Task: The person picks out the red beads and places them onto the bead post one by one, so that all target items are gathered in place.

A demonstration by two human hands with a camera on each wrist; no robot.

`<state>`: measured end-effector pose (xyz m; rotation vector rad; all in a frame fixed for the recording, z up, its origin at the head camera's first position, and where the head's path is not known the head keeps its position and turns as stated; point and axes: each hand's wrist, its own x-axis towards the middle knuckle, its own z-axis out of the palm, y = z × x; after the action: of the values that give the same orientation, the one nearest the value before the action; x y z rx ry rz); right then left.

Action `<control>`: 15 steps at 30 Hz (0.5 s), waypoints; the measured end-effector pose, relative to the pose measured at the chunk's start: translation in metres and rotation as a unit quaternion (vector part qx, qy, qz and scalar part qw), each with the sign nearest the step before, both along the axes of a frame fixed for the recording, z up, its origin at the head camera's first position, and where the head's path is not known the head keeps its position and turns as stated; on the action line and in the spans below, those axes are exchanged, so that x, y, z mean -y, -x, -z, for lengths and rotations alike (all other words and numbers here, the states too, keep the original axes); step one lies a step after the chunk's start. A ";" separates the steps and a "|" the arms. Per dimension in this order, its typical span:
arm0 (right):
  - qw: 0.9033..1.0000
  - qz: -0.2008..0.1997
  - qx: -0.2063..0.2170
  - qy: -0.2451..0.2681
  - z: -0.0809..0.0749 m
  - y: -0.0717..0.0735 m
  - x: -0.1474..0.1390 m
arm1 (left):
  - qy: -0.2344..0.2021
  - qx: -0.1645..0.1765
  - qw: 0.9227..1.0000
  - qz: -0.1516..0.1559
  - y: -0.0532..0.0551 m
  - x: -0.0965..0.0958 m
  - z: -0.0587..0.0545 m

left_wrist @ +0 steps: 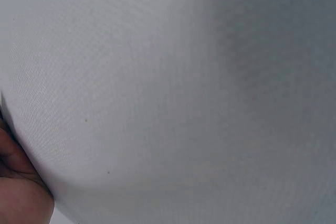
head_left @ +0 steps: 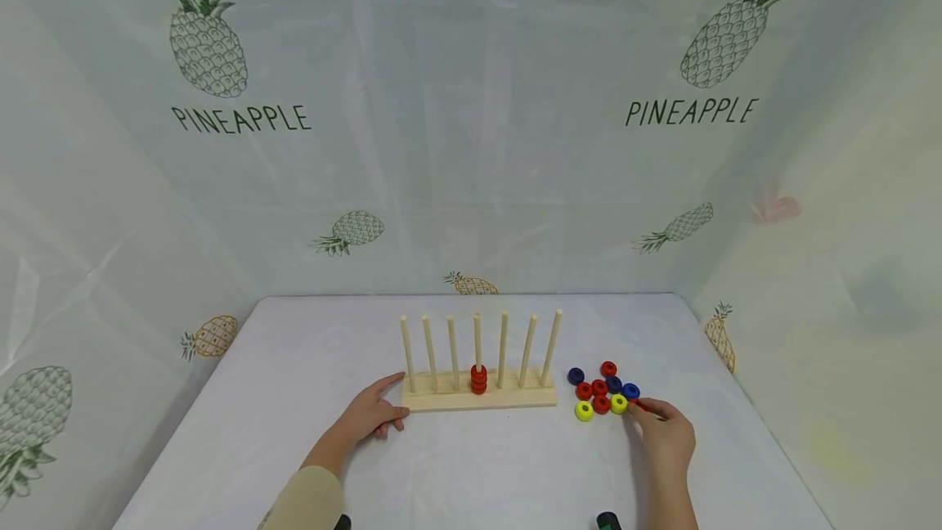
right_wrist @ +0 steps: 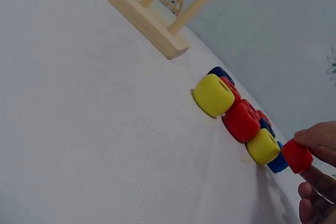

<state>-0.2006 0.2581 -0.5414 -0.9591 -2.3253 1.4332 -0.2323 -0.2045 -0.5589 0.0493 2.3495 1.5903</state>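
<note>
A wooden peg stand [head_left: 515, 401] with several upright pegs stands on the table. Three red beads [head_left: 478, 383] are stacked on its middle peg. My left hand [head_left: 368, 413] grips the stand's left end between a finger at the back and the thumb at the front. My right hand [head_left: 668, 436] pinches a red bead [right_wrist: 296, 156] between thumb and fingers, at the right edge of a group of loose beads. Among these are yellow beads [right_wrist: 213, 95], red beads [head_left: 601, 404] and blue beads [head_left: 576, 376]. In the left wrist view only part of the left hand shows.
A white cloth covers the table [head_left: 471, 464]. Behind it hangs a pale curtain [head_left: 471, 145] with pineapple prints. Dark objects, one of them a black and green piece [head_left: 607, 521], poke in at the head view's bottom edge.
</note>
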 end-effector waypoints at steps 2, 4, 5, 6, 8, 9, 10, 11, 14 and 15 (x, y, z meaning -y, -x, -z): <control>1.000 -0.004 -0.001 -0.001 -0.003 0.000 0.002 | -0.001 0.000 1.000 0.000 0.000 -0.001 0.000; 1.000 -0.008 -0.004 -0.004 -0.008 -0.001 0.005 | -0.001 0.001 1.000 0.000 -0.001 -0.001 0.000; 1.000 -0.011 -0.005 -0.006 -0.010 -0.001 0.006 | 0.000 -0.001 1.000 0.001 -0.001 -0.001 0.000; 1.000 -0.013 -0.009 -0.006 -0.012 -0.001 0.007 | 0.000 0.000 1.000 0.001 -0.001 -0.001 0.000; 1.000 -0.016 -0.012 -0.006 -0.016 0.000 0.009 | 0.001 0.000 1.000 0.001 0.000 0.000 0.001; 1.000 -0.020 -0.011 -0.004 -0.018 0.000 0.011 | 0.000 0.001 1.000 0.000 0.000 0.000 0.001; 1.000 -0.023 -0.013 -0.002 -0.020 0.000 0.012 | -0.001 0.001 1.000 -0.001 0.000 0.000 0.001; 1.000 -0.028 -0.013 0.002 -0.022 -0.001 0.013 | -0.001 0.001 1.000 -0.002 0.001 0.000 0.002; 0.999 -0.041 -0.018 0.012 -0.030 -0.002 0.016 | -0.002 0.002 1.000 -0.003 0.001 0.000 0.003; 0.999 -0.045 -0.020 0.014 -0.034 -0.002 0.018 | -0.003 0.002 1.000 -0.003 0.001 0.001 0.004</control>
<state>-0.1984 0.2403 -0.5079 -0.8342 -2.3526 1.5074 -0.2337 -0.2052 -0.5624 0.0411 2.3449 1.5983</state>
